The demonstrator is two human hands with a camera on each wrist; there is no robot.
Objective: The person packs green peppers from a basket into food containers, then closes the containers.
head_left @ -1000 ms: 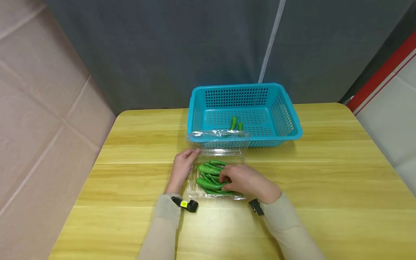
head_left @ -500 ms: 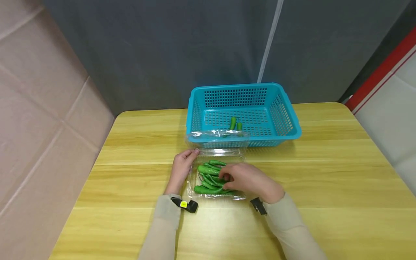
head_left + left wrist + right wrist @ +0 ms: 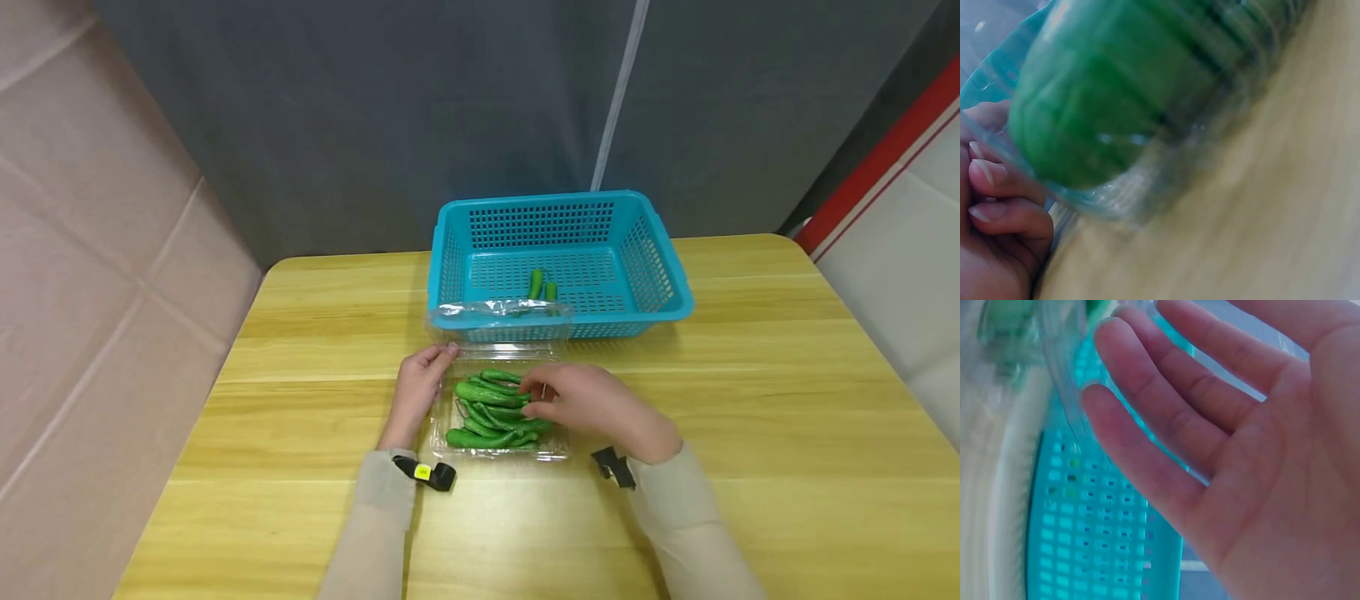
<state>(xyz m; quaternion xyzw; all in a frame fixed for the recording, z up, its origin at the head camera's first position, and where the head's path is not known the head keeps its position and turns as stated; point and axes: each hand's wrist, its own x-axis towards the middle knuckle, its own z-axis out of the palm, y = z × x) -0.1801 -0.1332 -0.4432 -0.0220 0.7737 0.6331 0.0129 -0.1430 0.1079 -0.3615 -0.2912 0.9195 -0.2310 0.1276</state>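
A clear plastic clamshell box (image 3: 442,450) lies on the table with its lid (image 3: 510,333) raised against the basket. Inside it several long green peppers (image 3: 487,437) lie side by side, and one shows large and blurred through the box wall in the left wrist view. My left hand (image 3: 418,387) grips the box's far left edge by the hinge, its fingers (image 3: 1007,219) curled there. Over the box's right side hovers my right hand (image 3: 592,404), its fingertips at the ends of the peppers. In the right wrist view its fingers (image 3: 1154,400) are loosely bent and the palm holds nothing.
Behind the box stands a blue plastic basket (image 3: 671,258) with two green peppers (image 3: 536,285) showing in it. A wooden table (image 3: 322,333) lies beneath, with a grey curtain (image 3: 375,125) behind it.
My right hand has drawn back to the right, uncovering the right ends of the peppers. The front pepper has shifted slightly left and toward me. My left hand has stayed put.
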